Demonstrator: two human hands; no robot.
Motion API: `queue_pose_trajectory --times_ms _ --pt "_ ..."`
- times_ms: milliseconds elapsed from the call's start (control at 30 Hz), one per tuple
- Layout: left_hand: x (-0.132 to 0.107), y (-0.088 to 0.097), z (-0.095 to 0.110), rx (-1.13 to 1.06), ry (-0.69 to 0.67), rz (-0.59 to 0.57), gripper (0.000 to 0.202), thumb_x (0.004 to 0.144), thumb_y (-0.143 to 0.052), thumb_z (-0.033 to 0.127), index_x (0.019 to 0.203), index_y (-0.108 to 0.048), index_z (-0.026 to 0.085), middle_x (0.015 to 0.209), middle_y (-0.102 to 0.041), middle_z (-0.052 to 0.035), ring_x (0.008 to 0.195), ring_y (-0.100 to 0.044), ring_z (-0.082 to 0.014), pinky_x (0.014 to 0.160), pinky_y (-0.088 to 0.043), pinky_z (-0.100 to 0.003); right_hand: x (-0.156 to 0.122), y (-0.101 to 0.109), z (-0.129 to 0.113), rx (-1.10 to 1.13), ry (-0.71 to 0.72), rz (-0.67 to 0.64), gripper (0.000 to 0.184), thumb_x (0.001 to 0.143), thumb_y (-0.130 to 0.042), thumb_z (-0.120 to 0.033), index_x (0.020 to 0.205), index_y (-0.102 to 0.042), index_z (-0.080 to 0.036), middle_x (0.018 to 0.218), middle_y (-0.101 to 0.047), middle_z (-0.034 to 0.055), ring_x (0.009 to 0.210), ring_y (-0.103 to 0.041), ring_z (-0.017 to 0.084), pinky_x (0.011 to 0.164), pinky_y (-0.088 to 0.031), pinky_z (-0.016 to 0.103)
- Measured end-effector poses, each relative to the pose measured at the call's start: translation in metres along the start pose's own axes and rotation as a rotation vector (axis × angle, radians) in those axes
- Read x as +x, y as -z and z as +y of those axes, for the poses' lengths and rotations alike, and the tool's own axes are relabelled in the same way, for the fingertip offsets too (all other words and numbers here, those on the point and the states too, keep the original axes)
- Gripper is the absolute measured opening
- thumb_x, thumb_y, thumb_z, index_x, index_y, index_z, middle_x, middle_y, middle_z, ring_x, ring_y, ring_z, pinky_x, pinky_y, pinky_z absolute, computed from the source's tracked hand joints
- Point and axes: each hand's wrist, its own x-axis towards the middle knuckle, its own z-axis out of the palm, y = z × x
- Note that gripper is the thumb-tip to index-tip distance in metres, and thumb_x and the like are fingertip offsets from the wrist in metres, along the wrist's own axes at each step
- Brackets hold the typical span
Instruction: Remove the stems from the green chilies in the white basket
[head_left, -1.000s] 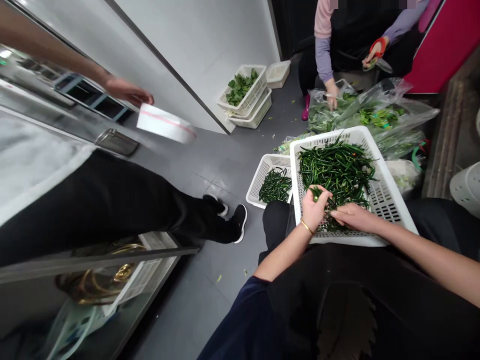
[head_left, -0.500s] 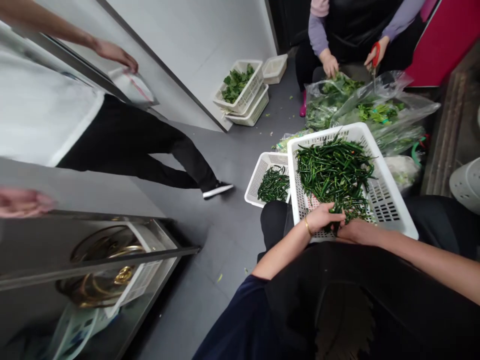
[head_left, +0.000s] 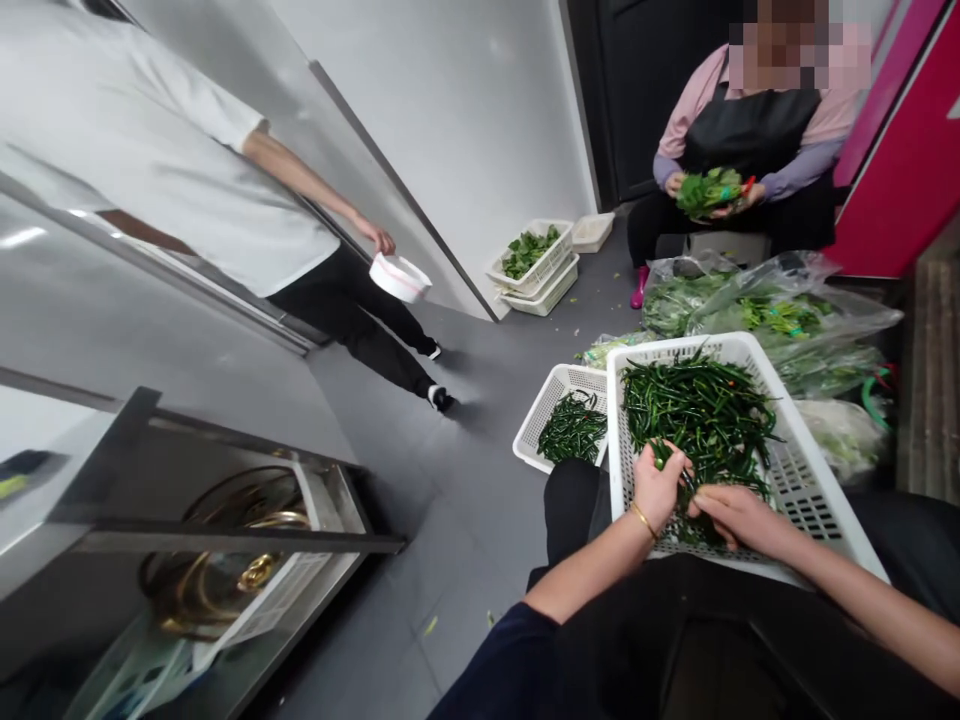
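Note:
A white plastic basket rests across my lap, with a heap of slim green chili peppers in it. My left hand, a gold bracelet on its wrist, is closed around a few green chili peppers over the near part of the basket. Close beside it, my right hand pinches the end of one of these peppers between thumb and fingers. Beyond my left knee, a smaller white basket on the floor holds more green chili peppers.
Plastic bags of leafy greens lie past my basket. A seated co-worker holds a green bunch and something red. Stacked baskets stand by the wall. Another person in white walks at left, carrying a white paper hat. A metal shelf holds glass lids.
My hands have risen a little from the heap, and peppers now show in my left fingers. The co-worker has lifted a green bunch. The person at left has walked farther away. My view has tilted up.

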Motion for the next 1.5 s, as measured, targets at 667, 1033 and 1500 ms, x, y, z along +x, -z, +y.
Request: queue_pose_trajectory --times_ms 667,1033,1500 --pt "0.005 0.018 0.017 -0.390 0.386 -0.321 0.029 0.058 -0.070 0.024 0.075 -0.050 0.013 0.058 -0.058 -0.0027 0.060 -0.063 -0.0202 0.058 -0.049 -0.032 0.063 0.051 0.045 -0.886 -0.499 0.220 0.025 0.075 -0.055 -0.034 0.073 -0.066 -0.011 0.095 -0.065 0.0230 0.092 -0.061 0.034 0.075 -0.045 0.042" --pt "0.010 0.013 -0.002 -0.285 0.368 -0.187 0.036 0.052 -0.076 0.028 0.077 -0.058 0.011 0.053 -0.051 0.0024 0.046 -0.047 -0.0072 0.048 -0.042 -0.024 0.009 0.056 0.034 0.015 -0.188 0.197 0.041 0.077 -0.049 -0.057 0.075 -0.053 -0.017 0.054 -0.051 -0.0019 0.039 -0.042 0.008 0.039 -0.033 0.022" --pt "-0.013 0.009 0.006 0.151 0.099 -0.235 0.032 0.055 -0.076 0.037 0.072 -0.063 0.013 0.070 -0.060 -0.0025 0.062 -0.052 -0.0099 0.056 -0.041 -0.022 -0.006 0.001 0.030 -0.274 -0.124 0.111 0.038 0.084 -0.033 -0.046 0.066 -0.052 -0.019 0.056 -0.051 -0.0005 0.051 -0.047 0.013 0.051 -0.036 0.024"
